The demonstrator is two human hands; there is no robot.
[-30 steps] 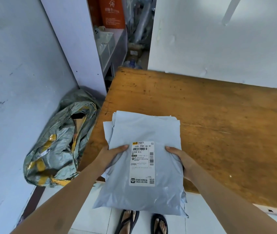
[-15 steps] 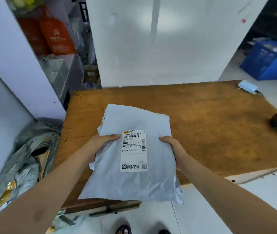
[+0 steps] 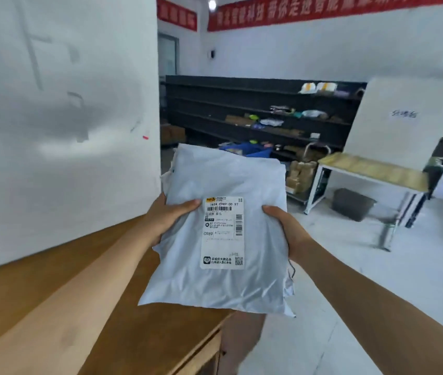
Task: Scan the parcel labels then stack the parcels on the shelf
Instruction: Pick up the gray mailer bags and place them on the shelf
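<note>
Between left hand (image 3: 170, 216) and right hand (image 3: 285, 228), each clasping a side edge, sits the stack of grey plastic mailer parcels (image 3: 223, 290), white printed label (image 3: 223, 234) upward; carrying step judged in hand, next requiring approach to the dark metal shelf (image 3: 242, 104) well beyond.

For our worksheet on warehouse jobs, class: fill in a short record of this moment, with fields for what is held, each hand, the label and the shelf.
held: stack of grey parcels, lifted clear of the wooden table
left hand: grips the stack's left edge, thumb on top
right hand: grips its right edge, thumb on top
label: white, face up on top of the stack
shelf: dark, across the room, few items on it
</note>
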